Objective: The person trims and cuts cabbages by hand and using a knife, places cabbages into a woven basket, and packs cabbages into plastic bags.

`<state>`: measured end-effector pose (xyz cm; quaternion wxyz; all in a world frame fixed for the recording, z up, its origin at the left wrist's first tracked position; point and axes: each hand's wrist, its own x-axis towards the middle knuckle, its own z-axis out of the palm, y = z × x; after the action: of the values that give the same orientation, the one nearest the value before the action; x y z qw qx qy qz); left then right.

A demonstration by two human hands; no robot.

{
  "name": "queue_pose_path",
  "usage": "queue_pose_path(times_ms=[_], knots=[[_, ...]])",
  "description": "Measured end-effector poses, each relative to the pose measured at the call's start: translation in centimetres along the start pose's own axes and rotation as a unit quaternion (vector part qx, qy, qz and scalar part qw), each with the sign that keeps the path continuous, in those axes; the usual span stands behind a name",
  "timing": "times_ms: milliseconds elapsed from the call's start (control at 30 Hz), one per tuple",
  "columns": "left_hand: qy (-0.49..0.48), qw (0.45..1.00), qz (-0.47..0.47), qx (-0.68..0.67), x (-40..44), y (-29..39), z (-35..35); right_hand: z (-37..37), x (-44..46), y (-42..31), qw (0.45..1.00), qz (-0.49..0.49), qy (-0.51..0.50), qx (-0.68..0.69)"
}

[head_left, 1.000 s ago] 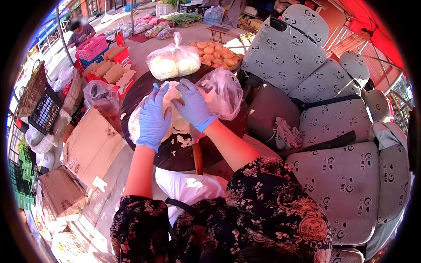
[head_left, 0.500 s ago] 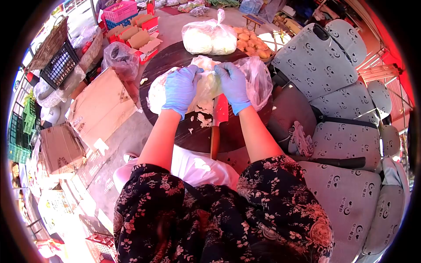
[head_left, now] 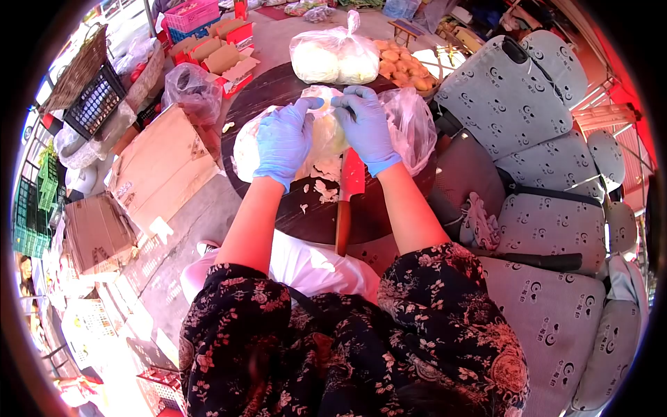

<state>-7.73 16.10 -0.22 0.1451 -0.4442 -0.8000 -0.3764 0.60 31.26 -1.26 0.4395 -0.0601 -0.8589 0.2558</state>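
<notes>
My left hand (head_left: 285, 141), in a blue glove, is closed in a pinch on the edge of a clear plastic bag (head_left: 326, 139) on the dark round table (head_left: 306, 221). Facing it, my right hand (head_left: 367, 128), gloved too, pinches the same bag, its fingertips close to the left ones. Pale contents show through the film. Below the hands a knife (head_left: 353, 177) lies with its wooden handle over the table's near edge. White scraps (head_left: 324, 191) lie beside the blade. A tied bag of pale round pieces (head_left: 335, 57) stands at the far edge.
A loose plastic bag (head_left: 410, 128) lies at the table's right. Behind it is a basket of orange-brown produce (head_left: 403, 68). Patterned grey seats (head_left: 549, 226) fill the right side. Flattened cardboard (head_left: 163, 170), open red boxes (head_left: 222, 55) and a black crate (head_left: 95, 103) are at the left.
My hands have gone from lying spread over the bag to pinching its edge, close together. The view has shifted, and the knife's blade now shows.
</notes>
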Motion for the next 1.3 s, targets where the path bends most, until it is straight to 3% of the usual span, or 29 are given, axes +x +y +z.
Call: queue_pose_path(times_ms=[67,167,367,467,667,867,967,1100,1267,1300], knots=[[0.002,0.999,0.027,0.024,0.1,0.6,-0.4,0.0,0.1,0.3,0.998,-0.025,0.008,-0.051],[0.004,0.997,0.043,0.063,0.2,0.5,0.5,-0.2,0.5,-0.8,0.999,-0.027,0.026,-0.001],[-0.005,0.997,0.025,0.076,0.4,-0.1,1.0,0.9,-0.6,0.2,0.965,0.087,0.05,0.241],[0.01,0.999,0.01,0.051,0.4,-0.5,1.0,-0.6,-0.4,-0.5,0.902,0.217,0.051,0.369],[0.044,0.998,0.007,-0.034,0.4,-0.8,1.1,-2.2,-0.3,-1.3,0.878,0.269,-0.079,0.387],[0.031,0.999,-0.007,-0.019,0.2,-0.4,1.0,-1.8,0.2,-1.5,0.898,0.27,-0.201,0.284],[0.023,0.999,-0.013,-0.03,0.2,-0.1,0.8,-1.4,0.4,-1.6,0.924,0.254,-0.2,0.203],[0.061,0.998,-0.011,-0.03,0.1,0.0,1.0,-1.5,0.7,-1.6,0.912,0.278,-0.165,0.251],[0.01,0.998,0.032,0.051,0.3,-1.0,1.6,-1.3,1.1,-0.1,0.892,0.274,-0.135,0.334],[0.011,0.998,0.031,0.056,0.4,-1.0,1.7,-1.1,1.1,-0.4,0.889,0.275,-0.087,0.356]])
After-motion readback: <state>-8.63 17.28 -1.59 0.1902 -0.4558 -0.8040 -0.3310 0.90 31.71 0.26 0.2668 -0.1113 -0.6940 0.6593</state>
